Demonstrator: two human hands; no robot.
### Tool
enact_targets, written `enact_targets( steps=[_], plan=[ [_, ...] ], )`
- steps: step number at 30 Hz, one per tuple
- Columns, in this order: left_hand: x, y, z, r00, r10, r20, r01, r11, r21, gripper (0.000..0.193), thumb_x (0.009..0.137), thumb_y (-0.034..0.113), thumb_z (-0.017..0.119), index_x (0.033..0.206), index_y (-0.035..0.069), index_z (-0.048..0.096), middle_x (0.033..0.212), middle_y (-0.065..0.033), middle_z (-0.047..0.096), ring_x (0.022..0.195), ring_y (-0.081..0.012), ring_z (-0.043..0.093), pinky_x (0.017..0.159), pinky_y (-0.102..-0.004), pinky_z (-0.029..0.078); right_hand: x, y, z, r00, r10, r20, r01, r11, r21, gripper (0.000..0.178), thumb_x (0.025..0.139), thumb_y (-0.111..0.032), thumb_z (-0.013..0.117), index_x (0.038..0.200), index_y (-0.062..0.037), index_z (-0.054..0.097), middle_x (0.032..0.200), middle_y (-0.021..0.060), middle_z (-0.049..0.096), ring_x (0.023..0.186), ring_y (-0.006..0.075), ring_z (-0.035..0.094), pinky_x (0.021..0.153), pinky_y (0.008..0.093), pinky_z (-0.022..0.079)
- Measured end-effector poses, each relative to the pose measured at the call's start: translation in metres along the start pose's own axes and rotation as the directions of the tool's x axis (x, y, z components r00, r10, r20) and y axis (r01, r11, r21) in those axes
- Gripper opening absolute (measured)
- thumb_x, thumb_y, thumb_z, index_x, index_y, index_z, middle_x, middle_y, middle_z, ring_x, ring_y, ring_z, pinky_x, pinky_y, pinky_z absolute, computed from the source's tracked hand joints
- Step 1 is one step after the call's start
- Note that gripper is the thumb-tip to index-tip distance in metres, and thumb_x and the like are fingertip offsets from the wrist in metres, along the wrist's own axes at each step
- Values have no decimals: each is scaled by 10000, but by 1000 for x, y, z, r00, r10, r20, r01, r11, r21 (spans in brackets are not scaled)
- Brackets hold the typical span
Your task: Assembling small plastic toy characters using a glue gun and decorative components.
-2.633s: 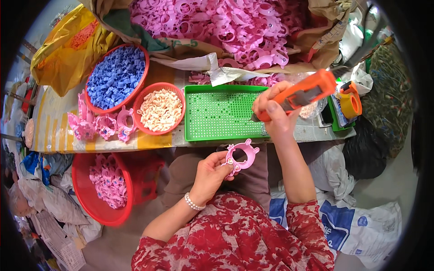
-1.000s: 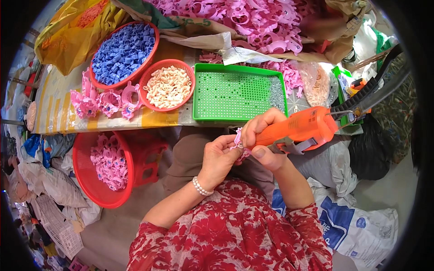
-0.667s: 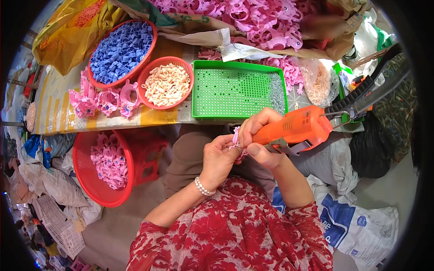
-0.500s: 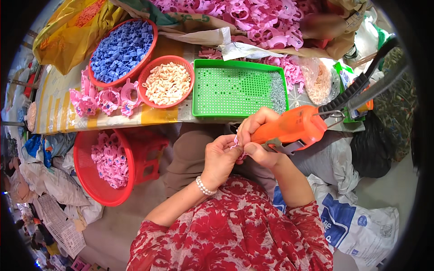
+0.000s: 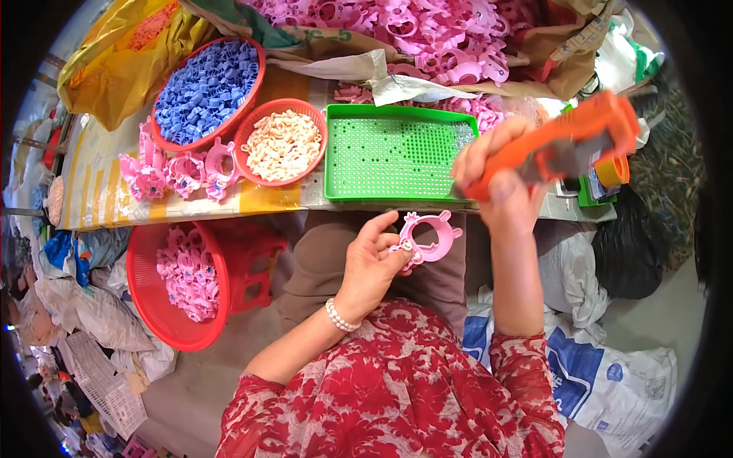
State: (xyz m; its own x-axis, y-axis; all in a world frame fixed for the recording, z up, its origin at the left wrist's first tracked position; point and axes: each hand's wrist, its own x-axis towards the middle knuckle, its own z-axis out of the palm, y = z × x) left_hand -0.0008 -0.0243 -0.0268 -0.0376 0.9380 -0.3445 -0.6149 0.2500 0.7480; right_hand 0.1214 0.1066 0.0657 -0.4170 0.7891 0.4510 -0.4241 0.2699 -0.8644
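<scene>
1. Thumb and fingers of the left hand [image 5: 370, 263] pinch narrowly on a pink plastic ring with small ear-like knobs [image 5: 449, 240]; index finger lifted off, pointing up and out.
2. Right hand [image 5: 500, 175] wrapped around an orange plastic handheld power driver with a dark grey lever [image 5: 569, 137]; some motion blur there.
3. Hands apart; driver's dark tip points lower left, away from the ring. Tip overlaps the corner of the green perforated plastic tray [image 5: 389, 195] in view; touching or not, cannot tell.
4. Pink ring: above the lap, in front of the table [image 5: 267, 200], below the tray in view. Tilted, round opening showing, knobs at the rim; small cream piece [image 5: 406, 245] at its lower left, by the thumb.
5. White beaded bracelet [image 5: 340, 316] on the left wrist.
6. Round red basket of cream plastic pieces [image 5: 243, 162] just left of the tray.
</scene>
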Motion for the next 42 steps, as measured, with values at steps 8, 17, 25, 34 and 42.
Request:
enact_targets(
  steps=[8,17,25,34,42],
  plan=[
    [1,-1,-11,979,185,89,-178,981,-79,330,835,-21,596,1140,32,481,979,-68,602,826,-115,608,696,-241,528,82,22,-46,967,-65,-248,-103,787,-609,335,792,-265,700,888,-6,509,741,64,582,631,128,566,580,255,454],
    [2,13,-30,968,72,242,62,861,-505,274,876,55,553,1148,65,531,1044,-96,601,931,-212,616,793,-337,543,97,43,-80,924,-235,-300,-129,549,-826,396,780,-251,709,1001,15,517,860,79,607,782,145,589,693,273,471],
    [5,25,-20,935,-2,355,228,770,-597,291,855,137,601,1125,139,493,816,-48,541,684,-142,561,567,-239,466,-26,21,-2,843,537,32,-510,816,-272,114,845,-49,578,939,10,603,825,11,613,727,64,554,653,208,452],
    [6,15,-22,963,29,268,124,835,-536,221,857,30,558,1072,79,562,859,-110,629,608,-198,621,514,-271,513,-44,29,8,790,584,184,-559,811,-172,121,815,-100,667,846,-4,602,785,-7,602,683,41,535,595,193,436],
    [8,13,-20,974,-20,227,141,835,-532,213,854,29,562,1060,81,577,875,-85,631,714,-181,626,521,-236,498,-42,19,11,902,415,122,-337,850,-405,98,785,-63,673,787,5,604,692,-7,589,607,31,512,523,193,415]
  ],
)
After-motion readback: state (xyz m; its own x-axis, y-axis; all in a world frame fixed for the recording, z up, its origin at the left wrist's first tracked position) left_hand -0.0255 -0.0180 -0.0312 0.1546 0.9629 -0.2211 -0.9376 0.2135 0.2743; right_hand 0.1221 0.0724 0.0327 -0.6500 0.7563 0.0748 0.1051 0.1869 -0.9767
